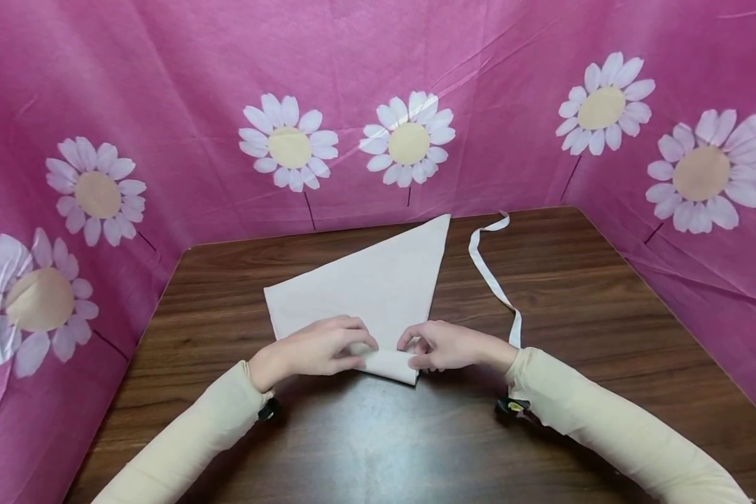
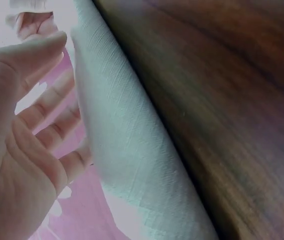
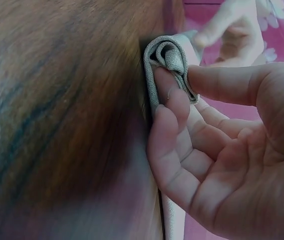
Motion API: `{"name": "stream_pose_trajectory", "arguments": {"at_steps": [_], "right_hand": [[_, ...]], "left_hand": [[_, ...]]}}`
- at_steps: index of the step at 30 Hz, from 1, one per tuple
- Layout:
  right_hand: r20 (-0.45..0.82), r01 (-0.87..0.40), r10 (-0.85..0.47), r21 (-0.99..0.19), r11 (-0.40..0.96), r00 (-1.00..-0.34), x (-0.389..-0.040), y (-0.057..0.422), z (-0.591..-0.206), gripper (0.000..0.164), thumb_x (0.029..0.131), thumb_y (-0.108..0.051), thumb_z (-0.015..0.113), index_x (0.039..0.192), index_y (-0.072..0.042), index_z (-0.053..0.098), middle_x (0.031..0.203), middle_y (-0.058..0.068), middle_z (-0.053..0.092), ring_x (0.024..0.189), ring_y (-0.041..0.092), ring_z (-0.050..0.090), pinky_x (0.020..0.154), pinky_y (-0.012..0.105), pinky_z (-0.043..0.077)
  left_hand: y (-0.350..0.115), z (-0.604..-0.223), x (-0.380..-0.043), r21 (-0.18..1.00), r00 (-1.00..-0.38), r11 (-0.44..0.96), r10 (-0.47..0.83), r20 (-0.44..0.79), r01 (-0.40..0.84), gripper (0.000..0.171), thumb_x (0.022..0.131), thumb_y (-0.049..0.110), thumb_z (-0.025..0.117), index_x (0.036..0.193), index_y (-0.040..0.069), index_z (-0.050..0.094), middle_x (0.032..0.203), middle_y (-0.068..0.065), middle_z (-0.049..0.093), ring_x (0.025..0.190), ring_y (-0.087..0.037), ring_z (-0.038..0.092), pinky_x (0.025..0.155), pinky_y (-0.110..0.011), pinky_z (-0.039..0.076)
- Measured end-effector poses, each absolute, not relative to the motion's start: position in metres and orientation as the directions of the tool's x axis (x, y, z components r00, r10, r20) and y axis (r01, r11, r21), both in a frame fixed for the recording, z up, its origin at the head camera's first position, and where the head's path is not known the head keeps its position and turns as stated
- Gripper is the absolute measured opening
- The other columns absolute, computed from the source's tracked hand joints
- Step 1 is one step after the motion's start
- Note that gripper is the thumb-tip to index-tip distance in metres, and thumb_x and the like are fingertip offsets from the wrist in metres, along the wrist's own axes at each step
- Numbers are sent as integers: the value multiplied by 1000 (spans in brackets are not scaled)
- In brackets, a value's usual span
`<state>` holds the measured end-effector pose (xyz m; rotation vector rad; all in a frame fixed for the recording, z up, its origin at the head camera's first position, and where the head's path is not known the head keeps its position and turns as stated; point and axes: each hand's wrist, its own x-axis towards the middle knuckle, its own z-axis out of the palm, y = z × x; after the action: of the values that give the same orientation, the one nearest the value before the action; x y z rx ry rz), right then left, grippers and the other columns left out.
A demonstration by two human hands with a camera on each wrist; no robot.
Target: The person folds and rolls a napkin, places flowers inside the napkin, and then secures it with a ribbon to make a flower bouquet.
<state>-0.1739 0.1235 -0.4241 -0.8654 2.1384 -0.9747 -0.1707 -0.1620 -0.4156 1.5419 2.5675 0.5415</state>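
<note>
A cream cloth (image 1: pixel 378 280) lies flat on the table, its near end turned into a narrow roll (image 1: pixel 387 365). My right hand (image 1: pixel 447 344) pinches the right end of that roll. In the right wrist view the coiled layers (image 3: pixel 174 57) show, with the thumb on one side and curled fingers on the other. At the roll's left part is my left hand (image 1: pixel 324 346). Seen from the left wrist, its fingers (image 2: pixel 47 105) are fairly straight and meet the cloth's edge along with the thumb; some fingertips are hidden by the cloth.
A white ribbon-like strap (image 1: pixel 494 283) trails on the dark wooden table (image 1: pixel 227 280), right of the cloth, and passes out of sight at the right forearm. A pink curtain (image 1: pixel 353 56) with daisies surrounds the table's back and sides.
</note>
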Motion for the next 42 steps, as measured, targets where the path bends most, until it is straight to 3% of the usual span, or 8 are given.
{"name": "stream_pose_trajectory", "arguments": {"at_steps": [9, 13, 17, 22, 30, 36, 42], "right_hand": [[-240, -336, -774, -797, 501, -585, -177, 131, -429, 19, 95, -6, 67, 114, -7, 64, 67, 4, 64, 54, 12, 56, 53, 25, 46], [-162, -459, -769, -720, 520, -618, -175, 136, -426, 17, 93, -10, 71, 110, -9, 66, 69, -5, 64, 58, 4, 55, 59, 25, 46], [-5, -616, -761, -584, 529, -649, -166, 141, -418, 22, 91, -16, 77, 110, -10, 68, 80, -13, 66, 70, 4, 59, 70, 28, 50], [111, -703, -771, -505, 500, -627, -153, 142, -411, 33, 87, -25, 82, 115, -10, 70, 102, -6, 70, 94, 11, 65, 85, 35, 52], [111, -740, -805, -482, 470, -583, -144, 144, -421, 39, 78, -30, 90, 110, -15, 71, 102, -8, 66, 88, 11, 61, 79, 28, 51], [81, -720, -793, -482, 499, -604, -147, 154, -427, 30, 83, -17, 85, 110, -17, 71, 105, -10, 68, 92, 6, 63, 83, 32, 53], [51, -712, -812, -514, 478, -581, -151, 165, -426, 26, 87, -10, 80, 112, -16, 71, 104, -13, 69, 87, 3, 62, 80, 29, 52]], "left_hand": [[-159, -425, -164, 317, -467, 433, 883, 36, 844, 40, 88, 32, 81, 123, 18, 69, 115, 4, 61, 106, -14, 57, 95, -32, 47], [-152, -427, -166, 300, -476, 450, 879, 18, 841, 38, 88, 25, 81, 123, 18, 69, 116, 3, 61, 106, -14, 57, 96, -32, 48], [-145, -426, -168, 307, -475, 449, 880, 10, 839, 30, 91, 17, 77, 121, 17, 70, 113, 3, 63, 104, -13, 59, 94, -30, 48], [-138, -421, -170, 368, -466, 424, 884, 28, 827, 26, 93, 13, 74, 118, 14, 72, 109, 3, 67, 98, -9, 62, 91, -29, 50], [-125, -424, -168, 471, -523, 464, 853, -6, 750, 25, 95, 16, 72, 120, 12, 72, 114, 2, 71, 101, -8, 63, 91, -26, 49], [-117, -425, -162, 515, -561, 482, 828, -3, 709, 24, 96, 15, 71, 119, 12, 72, 111, 3, 71, 98, -7, 62, 90, -25, 49], [-111, -422, -154, 571, -567, 449, 823, 35, 687, 28, 99, 10, 64, 127, 9, 68, 111, -2, 67, 91, -13, 59, 84, -23, 47]]}}
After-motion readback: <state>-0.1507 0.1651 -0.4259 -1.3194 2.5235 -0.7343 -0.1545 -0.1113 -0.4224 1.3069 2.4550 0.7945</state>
